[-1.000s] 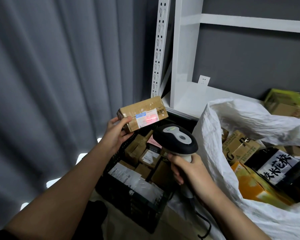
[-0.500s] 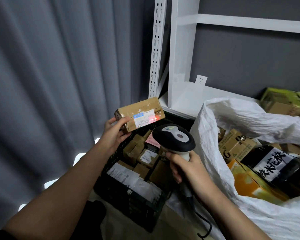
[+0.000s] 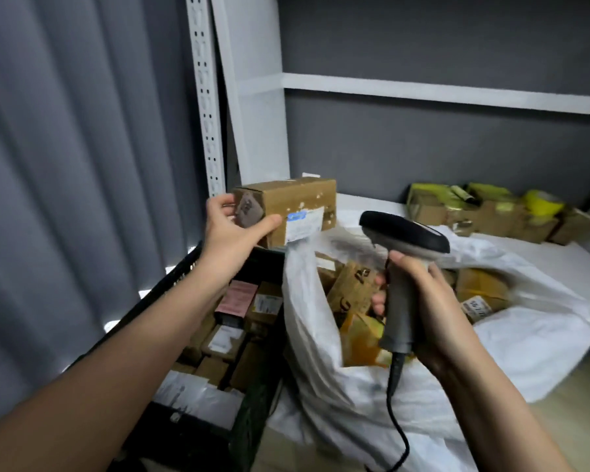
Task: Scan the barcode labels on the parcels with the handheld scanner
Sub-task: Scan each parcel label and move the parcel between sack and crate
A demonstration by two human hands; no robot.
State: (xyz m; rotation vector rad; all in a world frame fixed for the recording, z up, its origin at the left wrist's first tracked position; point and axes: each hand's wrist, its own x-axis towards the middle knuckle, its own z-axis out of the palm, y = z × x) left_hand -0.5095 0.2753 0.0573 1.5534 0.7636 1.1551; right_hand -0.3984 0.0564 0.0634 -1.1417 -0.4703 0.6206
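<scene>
Left hand (image 3: 230,238) grips brown cardboard parcel (image 3: 292,207) w/ white label, frame centre, thumb across front. Right hand (image 3: 430,308) fingers wrap grey-black handheld scanner (image 3: 404,264) handle.

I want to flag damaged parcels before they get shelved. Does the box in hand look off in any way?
Yes. The cardboard box held by the left hand has white scuffed patches where the surface looks torn, and its label hangs past the bottom edge. Nothing looks crushed.

Left: crate (image 3: 252,396) holding parcels.
Right of crate: open sack (image 3: 525,342) — more parcels inside.
Above crate: box (image 3: 293,202) in left hand (image 3: 229,233).
Above sack: scanner (image 3: 402,267) in right hand (image 3: 430,308).
Behind: shelf (image 3: 372,202) — boxes (image 3: 491,212) at right.
</scene>
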